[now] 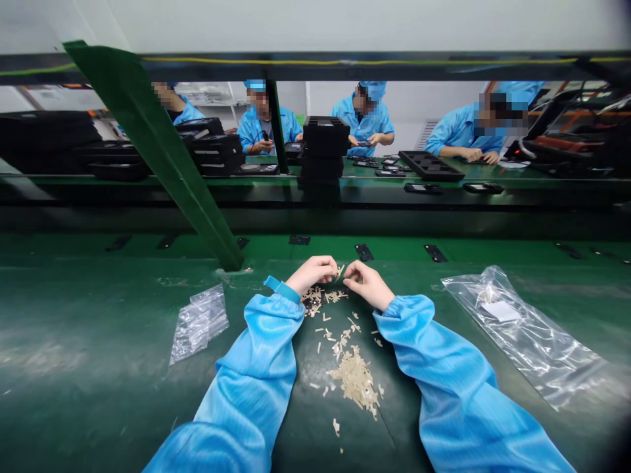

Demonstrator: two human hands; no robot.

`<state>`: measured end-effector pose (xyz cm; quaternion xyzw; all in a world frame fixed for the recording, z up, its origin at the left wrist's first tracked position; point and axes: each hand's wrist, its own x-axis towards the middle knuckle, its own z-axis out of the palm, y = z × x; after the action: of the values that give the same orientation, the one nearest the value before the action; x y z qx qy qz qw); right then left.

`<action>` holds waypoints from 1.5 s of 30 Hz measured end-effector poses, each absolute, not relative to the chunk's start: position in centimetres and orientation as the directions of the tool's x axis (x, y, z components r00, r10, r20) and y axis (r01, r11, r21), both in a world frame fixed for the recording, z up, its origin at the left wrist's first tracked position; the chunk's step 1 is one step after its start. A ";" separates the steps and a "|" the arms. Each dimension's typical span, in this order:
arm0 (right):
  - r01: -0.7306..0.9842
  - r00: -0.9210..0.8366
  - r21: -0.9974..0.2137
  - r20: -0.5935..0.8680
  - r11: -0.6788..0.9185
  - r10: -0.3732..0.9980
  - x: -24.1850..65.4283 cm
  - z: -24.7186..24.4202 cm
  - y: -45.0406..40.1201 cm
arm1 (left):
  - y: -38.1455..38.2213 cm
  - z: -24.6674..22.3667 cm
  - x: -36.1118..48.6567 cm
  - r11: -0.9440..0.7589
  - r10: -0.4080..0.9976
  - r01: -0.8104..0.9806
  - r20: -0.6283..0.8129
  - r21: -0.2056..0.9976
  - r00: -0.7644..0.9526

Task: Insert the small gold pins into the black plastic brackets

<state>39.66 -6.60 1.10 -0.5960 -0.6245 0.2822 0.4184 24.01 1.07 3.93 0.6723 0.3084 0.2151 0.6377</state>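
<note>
My left hand is closed in a pinch on a small beige strip, which sticks out past its fingertips. Just to the right, my right hand has its fingers curled together; whatever they hold, if anything, is too small to make out. Under the hands lies a small heap of beige pieces, partly hidden by my left hand. Nearer to me a larger pile of similar flat beige pieces rests on the green work surface, with loose bits scattered between the two.
Clear plastic bags lie left and right of my arms. A slanted green post rises at left. Black flat parts sit in a row beyond my hands. Across the bench, several co-workers in blue work near stacked black trays.
</note>
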 end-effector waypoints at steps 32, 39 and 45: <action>0.809 0.062 -0.501 0.594 0.307 0.802 38.5 5.9 -9.3 | -2.1 7.0 24.8 -0.366 0.702 0.084 0.216 0.927 0.679; 0.830 -0.027 -0.414 0.641 0.375 0.767 38.7 6.5 -9.7 | -2.7 7.9 24.6 -0.438 0.703 0.118 0.258 0.891 0.663; 0.842 -0.064 -0.363 0.669 0.400 0.741 38.7 6.9 -9.9 | -3.6 9.0 24.5 -0.540 0.703 0.177 0.326 0.823 0.632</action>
<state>38.66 -9.88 6.91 -0.5444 -0.7268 -0.0610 0.4144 24.50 -3.61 9.01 0.8121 0.2711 0.3327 0.3954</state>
